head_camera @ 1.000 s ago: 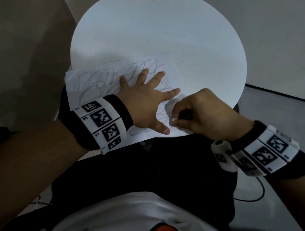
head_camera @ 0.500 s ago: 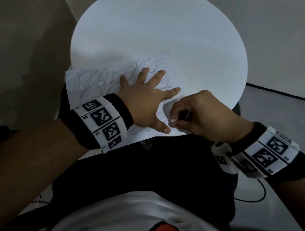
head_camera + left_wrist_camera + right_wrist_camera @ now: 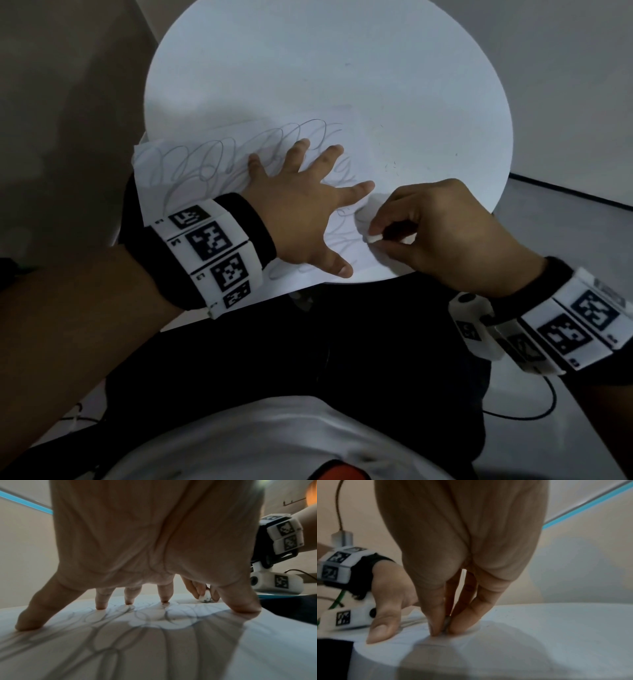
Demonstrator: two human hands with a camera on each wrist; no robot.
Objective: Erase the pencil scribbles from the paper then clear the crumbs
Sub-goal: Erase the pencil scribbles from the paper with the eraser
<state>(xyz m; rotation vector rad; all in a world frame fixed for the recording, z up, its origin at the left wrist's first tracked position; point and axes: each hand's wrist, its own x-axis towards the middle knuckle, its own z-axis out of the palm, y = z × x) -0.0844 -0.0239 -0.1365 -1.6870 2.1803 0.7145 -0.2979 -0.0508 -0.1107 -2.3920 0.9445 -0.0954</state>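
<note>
A white sheet of paper [image 3: 212,164] covered in grey pencil scribbles [image 3: 191,161] lies on the near left of the round white table [image 3: 342,68], its left edge hanging past the rim. My left hand [image 3: 301,212] lies spread flat on the paper, fingertips [image 3: 101,605] pressing it down. My right hand [image 3: 442,236] pinches a small white eraser [image 3: 374,237] between thumb and fingers, its tip on the paper's right part beside my left thumb. The eraser [image 3: 205,597] looks grey-smudged in the left wrist view. In the right wrist view the eraser [image 3: 447,623] is mostly hidden by fingers.
Small dark crumbs [image 3: 392,166] speckle the table right of the paper. The table's near edge [image 3: 342,282] sits just under both wrists, with my dark-clothed lap below. A black cable [image 3: 534,411] runs on the grey floor at right. Walls stand behind the table.
My right hand has slid a little to the right with the eraser, whose white end now shows. The left hand stays spread on the paper.
</note>
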